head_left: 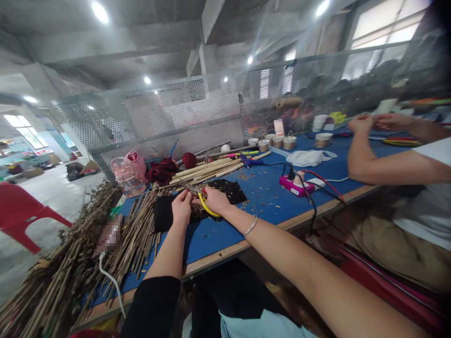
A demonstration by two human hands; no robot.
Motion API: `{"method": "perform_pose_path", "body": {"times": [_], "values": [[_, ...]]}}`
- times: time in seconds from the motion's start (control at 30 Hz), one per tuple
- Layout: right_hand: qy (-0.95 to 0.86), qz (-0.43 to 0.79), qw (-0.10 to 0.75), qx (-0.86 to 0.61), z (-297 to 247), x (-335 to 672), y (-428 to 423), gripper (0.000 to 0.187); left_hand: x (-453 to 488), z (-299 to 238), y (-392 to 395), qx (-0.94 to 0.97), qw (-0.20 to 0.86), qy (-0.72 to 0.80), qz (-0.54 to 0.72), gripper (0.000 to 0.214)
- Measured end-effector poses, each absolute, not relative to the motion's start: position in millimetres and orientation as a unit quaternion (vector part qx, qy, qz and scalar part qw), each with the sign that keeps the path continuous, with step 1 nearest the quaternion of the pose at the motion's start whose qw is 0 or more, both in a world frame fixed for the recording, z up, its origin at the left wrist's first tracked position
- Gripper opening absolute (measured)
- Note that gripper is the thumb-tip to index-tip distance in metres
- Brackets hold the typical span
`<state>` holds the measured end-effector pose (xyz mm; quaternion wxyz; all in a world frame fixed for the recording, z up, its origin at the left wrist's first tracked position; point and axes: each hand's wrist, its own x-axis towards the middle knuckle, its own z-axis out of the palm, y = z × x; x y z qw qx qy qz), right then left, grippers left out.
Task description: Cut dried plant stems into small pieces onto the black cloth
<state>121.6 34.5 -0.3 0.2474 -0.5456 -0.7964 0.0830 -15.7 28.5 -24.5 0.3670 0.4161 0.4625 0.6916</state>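
My right hand (215, 201) is closed round yellow-handled scissors (203, 203), whose blades point up and left toward a thin twig. My left hand (182, 206) is pinched shut just left of the scissors, on a small piece of twig that I can barely make out, over a black cloth (232, 190) lying on the blue table (260, 206). A silver bangle (251, 226) sits on my right wrist. Wood chips are scattered round both hands.
A big heap of dry sticks (70, 263) fills the table's left end. Peeled pale sticks (207, 170), a pink bag (128, 169), dark red yarn and small cups stand further back. A pink power strip (298, 185) with cables lies right. Another person's arms (384, 164) work at right. Mesh panel behind.
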Motion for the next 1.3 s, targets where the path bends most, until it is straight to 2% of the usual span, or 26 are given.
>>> {"method": "perform_pose_path", "body": {"times": [0.3, 0.83, 1.07, 1.3], "values": [[-0.793, 0.094, 0.228, -0.557, 3.0, 121.5, 32.7, 0.062, -16.8, -23.6, 29.8, 0.397, 0.362, 0.469, 0.701, 0.041], [-0.801, -0.015, 0.277, -0.531, -0.4, 120.6, 31.0, 0.068, -15.1, -21.0, 26.6, 0.402, 0.392, 0.458, 0.689, 0.032], [-0.812, 0.047, 0.245, -0.528, -5.0, 119.2, 33.2, 0.066, -15.0, -20.7, 24.8, 0.406, 0.383, 0.466, 0.687, 0.03], [-0.797, 0.053, 0.233, -0.555, -2.6, 117.6, 30.7, 0.067, -14.2, -18.5, 25.2, 0.392, 0.388, 0.454, 0.7, 0.032]]}}
